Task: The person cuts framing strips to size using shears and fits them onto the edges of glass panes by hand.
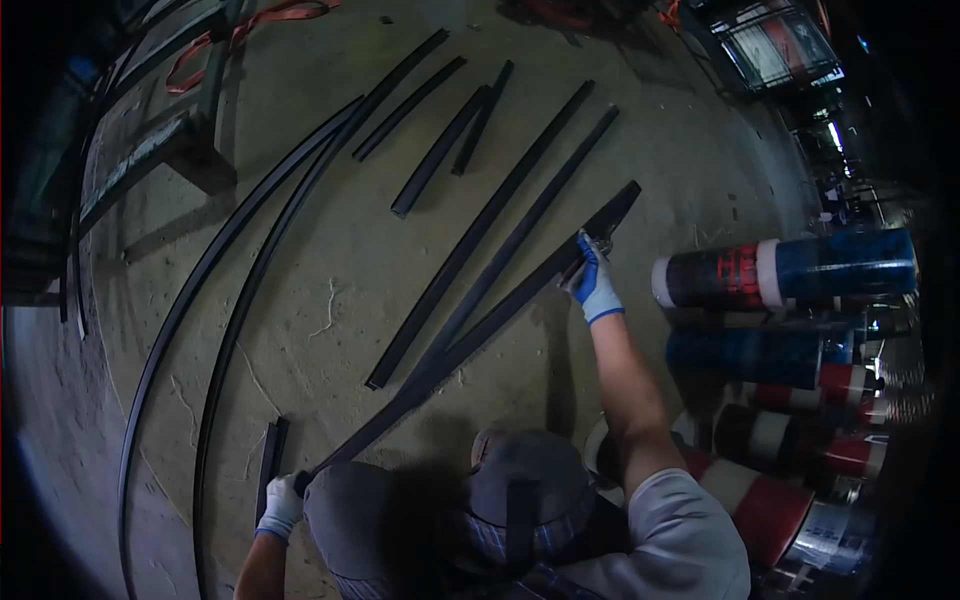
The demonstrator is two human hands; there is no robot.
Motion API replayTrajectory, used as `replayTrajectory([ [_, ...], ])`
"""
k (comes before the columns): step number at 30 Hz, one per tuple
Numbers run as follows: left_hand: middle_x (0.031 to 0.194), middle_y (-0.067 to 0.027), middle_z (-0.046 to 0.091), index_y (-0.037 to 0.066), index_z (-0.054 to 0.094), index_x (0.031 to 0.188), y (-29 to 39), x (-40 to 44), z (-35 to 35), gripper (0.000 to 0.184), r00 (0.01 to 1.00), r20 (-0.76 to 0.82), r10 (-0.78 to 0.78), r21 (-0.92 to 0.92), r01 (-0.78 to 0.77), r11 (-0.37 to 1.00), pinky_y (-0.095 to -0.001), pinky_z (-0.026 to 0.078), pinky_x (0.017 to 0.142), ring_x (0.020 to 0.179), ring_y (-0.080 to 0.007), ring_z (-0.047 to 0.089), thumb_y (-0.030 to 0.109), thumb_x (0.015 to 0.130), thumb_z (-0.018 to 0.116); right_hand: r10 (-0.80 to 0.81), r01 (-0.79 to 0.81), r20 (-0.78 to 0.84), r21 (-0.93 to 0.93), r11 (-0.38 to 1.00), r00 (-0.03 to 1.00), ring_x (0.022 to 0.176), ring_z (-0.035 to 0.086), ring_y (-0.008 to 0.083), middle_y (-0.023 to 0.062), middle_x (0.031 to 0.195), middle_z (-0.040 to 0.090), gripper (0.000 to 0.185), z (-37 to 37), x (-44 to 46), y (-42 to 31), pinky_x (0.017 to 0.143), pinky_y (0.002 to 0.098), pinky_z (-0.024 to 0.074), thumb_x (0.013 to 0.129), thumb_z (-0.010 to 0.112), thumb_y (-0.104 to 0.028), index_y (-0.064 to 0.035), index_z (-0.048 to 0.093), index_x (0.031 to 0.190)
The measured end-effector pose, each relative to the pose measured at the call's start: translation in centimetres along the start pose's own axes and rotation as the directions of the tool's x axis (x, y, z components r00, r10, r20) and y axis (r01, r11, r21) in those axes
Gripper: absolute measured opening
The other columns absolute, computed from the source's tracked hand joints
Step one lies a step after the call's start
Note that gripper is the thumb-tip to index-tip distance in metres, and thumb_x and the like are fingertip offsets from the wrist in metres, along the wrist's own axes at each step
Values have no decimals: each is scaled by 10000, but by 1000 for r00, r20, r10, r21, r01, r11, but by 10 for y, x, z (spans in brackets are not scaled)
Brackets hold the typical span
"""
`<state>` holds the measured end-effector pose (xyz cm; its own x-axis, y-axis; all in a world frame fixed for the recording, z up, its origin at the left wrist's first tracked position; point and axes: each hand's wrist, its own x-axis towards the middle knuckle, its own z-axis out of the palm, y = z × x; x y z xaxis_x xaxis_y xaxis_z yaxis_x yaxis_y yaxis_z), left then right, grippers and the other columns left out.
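Observation:
A long black metal bar [470, 340] slants across the view, held in both gloved hands. My left hand [280, 508], in a white glove, is closed round its near end at the lower left. My right hand [597, 290], in a white and blue glove, grips the bar near its far end. Something small and shiny [602, 243] shows by the right fingers; I cannot make out what it is. Beside the held bar, another black bar [530, 215] lies on the floor and passes under it. A further bar [480, 235] lies parallel to that one.
More black bars [255, 260] of various lengths lie on the concrete floor [330, 330]. Red, white and blue rolls [845, 268] are stacked on the right. A metal frame [185, 150] stands at the upper left, with an orange strap [285, 12] by it.

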<state>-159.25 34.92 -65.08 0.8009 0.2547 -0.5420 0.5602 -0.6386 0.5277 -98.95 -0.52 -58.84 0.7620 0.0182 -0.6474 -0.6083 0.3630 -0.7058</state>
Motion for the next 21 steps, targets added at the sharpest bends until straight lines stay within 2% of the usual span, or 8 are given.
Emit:
replayTrajectory([
  [3,835,-177,675,96,676,905,40,58,20,406,997,70,-30,13,29,1000,-446,518,704,784,-367,651,455,719,718,-131,130,35,35,991,991,702,622,178,50,952,631,476,-24,52,83,541,357,534,767,782,-145,-150,534,1172],
  [4,836,-175,677,97,676,911,114,87,-8,410,995,89,-51,10,50,999,-445,520,705,779,-363,655,465,732,713,-139,130,70,117,985,988,806,617,174,48,1099,597,665,1,18,110,671,359,550,744,786,-67,-143,426,1297],
  [6,818,-156,685,104,678,917,186,136,-32,415,998,67,-15,-64,19,998,-439,524,703,775,-348,664,482,748,708,-250,249,82,24,968,965,922,619,161,36,1142,607,646,44,-37,161,908,322,479,736,785,-34,-100,486,1305],
  [7,839,-154,687,104,672,945,217,156,-46,429,999,51,10,-52,-7,999,-440,522,717,796,-348,664,484,749,707,-100,104,77,-59,993,992,909,627,166,34,1061,652,505,60,-59,169,882,315,487,719,802,-44,-41,600,1181],
  [11,949,-166,682,107,633,1043,248,209,-55,453,988,-119,101,-25,-104,994,-448,509,767,880,-355,652,454,761,704,-297,295,56,-384,875,953,796,640,172,72,912,680,315,78,-23,149,761,323,500,735,787,-146,5,659,980],
  [14,963,-168,676,111,616,1050,280,219,-65,402,982,-180,66,3,-67,998,-461,504,767,888,-363,647,400,780,690,-150,157,48,-258,953,988,520,588,212,73,783,640,229,91,14,100,413,347,458,748,778,-134,-43,614,879],
  [15,956,-170,676,111,616,1049,286,228,-64,389,978,-192,80,-5,-82,997,-462,504,764,884,-367,646,389,786,687,-100,105,32,-206,973,994,616,601,203,49,799,612,271,94,17,88,485,383,540,727,799,-82,-101,584,892],
  [21,942,-180,673,96,613,1047,321,253,-48,365,977,-205,56,-58,-69,996,-461,506,767,895,-368,649,344,792,693,-170,154,-47,-241,958,984,541,603,254,88,829,633,285,84,65,81,408,380,472,732,792,-124,-37,589,912],
])
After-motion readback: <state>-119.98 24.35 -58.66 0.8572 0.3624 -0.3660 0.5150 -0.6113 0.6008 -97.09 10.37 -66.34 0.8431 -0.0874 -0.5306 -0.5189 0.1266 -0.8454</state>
